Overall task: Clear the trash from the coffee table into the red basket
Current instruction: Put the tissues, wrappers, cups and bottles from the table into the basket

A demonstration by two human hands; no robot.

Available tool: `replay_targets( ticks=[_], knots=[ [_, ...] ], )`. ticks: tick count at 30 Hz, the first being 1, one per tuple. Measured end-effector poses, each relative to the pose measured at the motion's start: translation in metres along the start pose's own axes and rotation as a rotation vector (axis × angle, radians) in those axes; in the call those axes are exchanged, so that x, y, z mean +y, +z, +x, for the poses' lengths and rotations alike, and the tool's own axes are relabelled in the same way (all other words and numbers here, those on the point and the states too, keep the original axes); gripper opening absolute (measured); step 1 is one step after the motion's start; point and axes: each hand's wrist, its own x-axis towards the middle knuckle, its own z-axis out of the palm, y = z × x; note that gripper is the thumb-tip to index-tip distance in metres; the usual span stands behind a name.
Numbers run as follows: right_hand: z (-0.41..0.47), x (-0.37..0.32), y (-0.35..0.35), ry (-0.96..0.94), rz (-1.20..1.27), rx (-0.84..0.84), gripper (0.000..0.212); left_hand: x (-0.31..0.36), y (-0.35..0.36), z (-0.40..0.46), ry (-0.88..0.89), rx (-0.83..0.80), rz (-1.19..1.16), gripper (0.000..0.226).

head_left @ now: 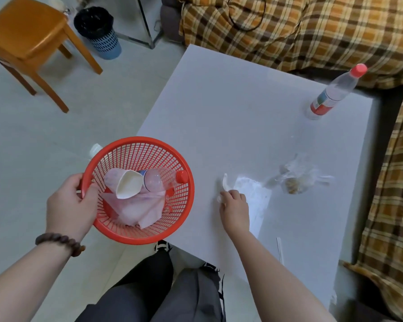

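Observation:
My left hand (71, 203) grips the rim of the red basket (182, 205), held at the near left corner of the white coffee table (230, 108). In the basket lie a paper cup (128, 187), a pink wrapper (144, 211) and a small red-capped bottle (163, 180). My right hand (234, 205) rests on the table with its fingers closed on a white paper scrap (225, 183), beside a white tissue (254, 194). A clear plastic bag with crumbs (296, 180) lies to the right. A red-capped water bottle (335, 91) stands at the far right. A white straw (280, 249) lies near the front edge.
A plaid-covered sofa (312, 31) borders the table's far and right sides. An orange wooden stool (28, 33) and a blue bin with a black liner (98, 31) stand on the floor at the far left. My legs (163, 293) are below the table's near edge.

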Motion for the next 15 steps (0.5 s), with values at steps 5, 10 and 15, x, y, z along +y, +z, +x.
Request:
replay_targets(
  ticks=[5, 10, 15],
  knots=[
    [-0.037, -0.059, -0.054, -0.104, 0.283, 0.226, 0.033, 0.022, -0.002, -0.008, 0.018, -0.031, -0.037, 0.007],
    [-0.079, -0.128, -0.096, -0.264, 0.403, 0.271, 0.038, 0.042, -0.005, -0.015, 0.072, -0.07, -0.095, 0.007],
    [-0.099, -0.167, -0.105, -0.415, 0.292, 0.083, 0.039, 0.057, -0.008, -0.017, 0.124, -0.127, -0.171, 0.008]
  ],
)
